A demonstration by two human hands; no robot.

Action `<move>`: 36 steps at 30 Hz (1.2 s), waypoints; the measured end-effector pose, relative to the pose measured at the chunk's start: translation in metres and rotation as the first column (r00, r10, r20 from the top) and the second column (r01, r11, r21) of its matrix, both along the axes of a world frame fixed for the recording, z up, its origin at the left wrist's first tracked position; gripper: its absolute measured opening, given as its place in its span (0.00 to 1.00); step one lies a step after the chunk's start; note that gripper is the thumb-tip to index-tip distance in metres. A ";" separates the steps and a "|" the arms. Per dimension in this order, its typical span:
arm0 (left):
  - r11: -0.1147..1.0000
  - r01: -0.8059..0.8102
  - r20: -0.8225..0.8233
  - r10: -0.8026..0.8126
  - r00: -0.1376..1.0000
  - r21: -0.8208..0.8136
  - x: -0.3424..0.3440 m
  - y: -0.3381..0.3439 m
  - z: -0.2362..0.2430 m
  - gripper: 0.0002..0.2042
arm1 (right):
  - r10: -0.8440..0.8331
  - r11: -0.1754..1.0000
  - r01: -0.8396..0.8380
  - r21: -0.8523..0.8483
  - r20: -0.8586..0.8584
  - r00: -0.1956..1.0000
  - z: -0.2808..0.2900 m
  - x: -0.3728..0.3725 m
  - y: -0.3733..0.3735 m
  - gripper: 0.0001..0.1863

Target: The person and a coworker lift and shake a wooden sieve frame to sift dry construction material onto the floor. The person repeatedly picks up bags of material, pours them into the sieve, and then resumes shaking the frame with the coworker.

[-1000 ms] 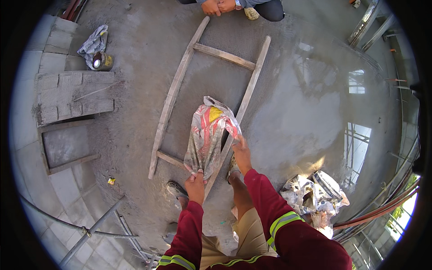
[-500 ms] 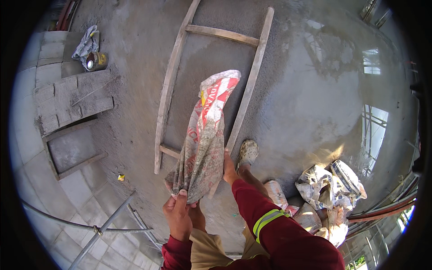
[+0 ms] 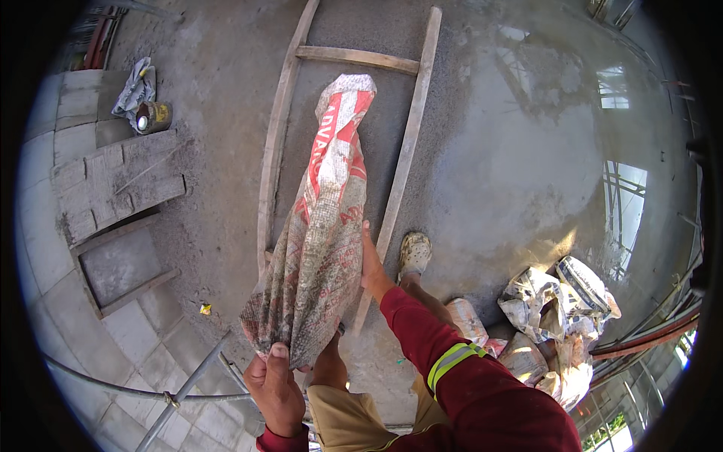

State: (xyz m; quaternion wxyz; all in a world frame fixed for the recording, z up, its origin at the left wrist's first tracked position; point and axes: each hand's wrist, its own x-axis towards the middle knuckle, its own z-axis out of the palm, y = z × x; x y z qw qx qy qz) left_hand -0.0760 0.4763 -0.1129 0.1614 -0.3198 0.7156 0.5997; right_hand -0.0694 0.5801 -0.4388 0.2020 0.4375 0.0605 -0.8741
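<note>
A worn woven sack, white and red at its far end and dirt-grey nearer me, hangs stretched and creased in front of my legs. My left hand pinches its near lower corner, thumb on top. At the sack's right edge, my right hand holds its side, with some of the fingers hidden behind the cloth. Beyond and beneath the sack lies a wooden ladder-like frame on the wet concrete floor. My foot in a pale clog stands just right of that frame.
Several crumpled sacks lie in a heap at right. To the left are a wooden board form, a can with a grey plastic bag, and a metal pipe. Wet, shiny concrete spreads across the right.
My left hand has moved down and left with the sack's corner, and the sack is more spread out. My right hand has shifted slightly up and left along its edge.
</note>
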 end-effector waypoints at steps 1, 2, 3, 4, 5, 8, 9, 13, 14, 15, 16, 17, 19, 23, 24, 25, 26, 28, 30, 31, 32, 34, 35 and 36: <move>1.000 0.005 -0.016 -0.005 1.000 0.001 -0.007 0.003 -0.003 0.11 | -0.028 0.999 0.028 -0.032 -0.022 0.999 0.001 -0.005 0.004 0.53; 1.000 0.010 -0.032 -0.010 0.999 0.003 -0.013 0.006 -0.007 0.11 | -0.054 0.997 0.052 -0.060 -0.028 0.998 -0.004 -0.006 0.003 0.51; 1.000 -0.008 -0.035 0.008 0.999 0.000 -0.020 0.014 -0.013 0.12 | -0.085 0.993 0.082 -0.086 -0.033 0.996 -0.017 -0.006 0.003 0.48; 1.000 -0.016 -0.020 0.016 1.000 0.016 -0.021 0.016 -0.018 0.13 | -0.111 0.988 0.106 -0.114 -0.035 0.993 -0.026 -0.006 0.003 0.46; 0.999 -0.022 -0.004 0.022 1.000 0.034 -0.022 0.018 -0.024 0.13 | -0.134 0.985 0.128 -0.118 -0.041 0.990 -0.033 -0.004 0.002 0.43; 0.998 0.007 0.018 -0.008 1.000 0.061 -0.024 0.021 -0.035 0.13 | -0.173 0.979 0.167 -0.114 -0.042 0.984 -0.042 0.001 -0.008 0.33; 0.998 0.010 0.024 -0.012 1.000 0.064 -0.022 0.023 -0.036 0.13 | -0.158 0.983 0.154 -0.097 -0.035 0.987 -0.041 0.003 -0.011 0.31; 0.998 -0.020 0.019 0.019 1.000 0.053 -0.023 0.032 -0.032 0.14 | -0.145 0.985 0.149 -0.088 0.050 0.988 -0.010 0.007 -0.004 0.29; 0.999 -0.016 -0.005 0.016 1.000 0.049 -0.028 0.030 -0.030 0.14 | -0.166 0.980 0.169 -0.108 0.042 0.985 -0.015 0.007 -0.007 0.28; 0.999 -0.011 -0.028 0.012 1.000 0.048 -0.035 0.026 -0.029 0.14 | -0.187 0.974 0.189 -0.125 0.033 0.982 -0.020 0.004 -0.007 0.26; 0.999 -0.008 -0.052 0.010 0.999 0.048 -0.043 0.023 -0.027 0.14 | -0.207 0.968 0.208 -0.141 0.024 0.978 -0.024 0.003 -0.009 0.25; 0.999 0.000 -0.088 0.004 0.996 0.040 -0.051 0.025 -0.024 0.14 | -0.185 0.975 0.187 -0.120 0.028 0.982 -0.027 0.002 -0.012 0.26; 0.999 -0.011 -0.118 0.015 0.993 0.031 -0.058 0.029 -0.019 0.14 | -0.127 0.989 0.129 -0.077 0.032 0.991 -0.025 -0.010 -0.011 0.26; 0.998 -0.018 -0.213 0.031 0.976 0.061 -0.073 0.037 -0.011 0.13 | -0.149 0.988 0.146 -0.051 -0.051 0.988 -0.005 -0.032 -0.003 0.25; 0.997 -0.023 -0.228 0.038 0.973 0.068 -0.074 0.038 -0.010 0.13 | -0.166 0.985 0.164 -0.045 -0.040 0.985 0.009 -0.037 0.001 0.25; 0.997 -0.039 -0.228 0.054 0.972 0.069 -0.075 0.040 -0.010 0.13 | -0.182 0.983 0.181 -0.040 -0.029 0.983 0.016 -0.041 0.003 0.25; 0.996 -0.055 -0.226 0.070 0.972 0.069 -0.075 0.041 -0.009 0.13 | -0.174 0.985 0.174 -0.014 -0.016 0.985 0.017 -0.043 0.002 0.24; 0.997 -0.055 -0.197 0.064 0.978 0.049 -0.070 0.037 -0.011 0.13 | -0.160 0.986 0.159 0.039 0.017 0.987 0.017 -0.037 -0.006 0.23; 1.000 -0.021 -0.147 0.022 0.989 0.007 -0.061 0.029 -0.016 0.13 | -0.165 0.986 0.166 -0.018 0.038 0.985 0.006 -0.029 -0.011 0.22; 1.000 -0.021 -0.131 0.023 0.991 0.012 -0.060 0.028 -0.020 0.13 | -0.168 0.984 0.170 -0.047 0.049 0.985 0.000 -0.024 -0.014 0.22; 1.000 -0.021 -0.115 0.023 0.993 0.017 -0.059 0.026 -0.024 0.14 | -0.172 0.982 0.176 -0.062 0.053 0.984 -0.004 -0.017 -0.018 0.21; 0.999 -0.020 -0.097 0.023 0.995 0.027 -0.056 0.019 -0.031 0.14 | -0.174 0.979 0.179 -0.097 0.056 0.983 -0.003 -0.010 -0.021 0.21; 0.999 -0.016 -0.092 0.019 0.996 0.033 -0.055 0.013 -0.034 0.14 | -0.161 0.983 0.165 -0.080 0.063 0.985 -0.003 -0.008 -0.022 0.21; 0.999 -0.008 -0.084 0.012 0.996 0.037 -0.054 0.009 -0.034 0.14 | -0.150 0.986 0.155 -0.065 0.074 0.986 -0.002 -0.005 -0.024 0.21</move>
